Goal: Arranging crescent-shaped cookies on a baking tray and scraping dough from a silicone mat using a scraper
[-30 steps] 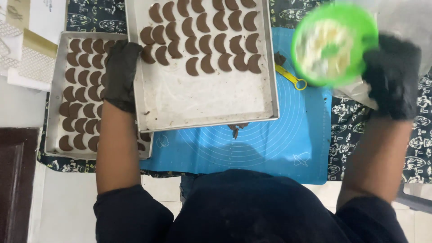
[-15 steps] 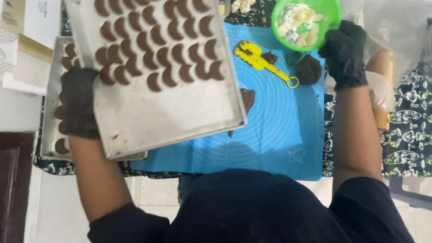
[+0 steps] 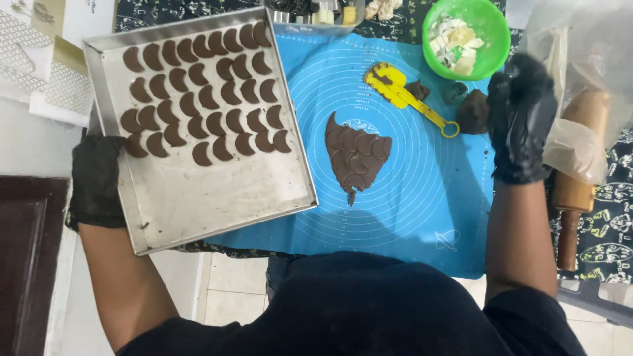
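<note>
- Nearest, the left hand (image 3: 97, 181), in a black glove, grips the left edge of a metal baking tray (image 3: 217, 198), thumb lying on the tray floor; the tray sits tilted, partly over a blue silicone mat (image 3: 422, 198).
- Inside the tray, rows of brown crescent-shaped dough pieces (image 3: 204, 92) fill the half far from that hand; the near half is bare metal.
- The right hand (image 3: 524, 125), also black-gloved, hovers loosely curled over the mat's right edge, holding nothing that can be seen.
- Between the hands, a rolled sheet of brown dough (image 3: 356, 155) lies on the mat, marked with crescent cuts.
- Just left of the right hand sit a lump of brown dough (image 3: 472, 111) and a yellow cutter tool (image 3: 402, 95).
- Beyond the right hand, a green bowl (image 3: 496, 58) holds pale scraps.
- To that hand's right, a wooden rolling pin (image 3: 575, 191) lies partly under a clear plastic bag (image 3: 580, 59).
- Beyond the left hand, patterned white and gold cartons (image 3: 39, 66) lie on the worktop.
</note>
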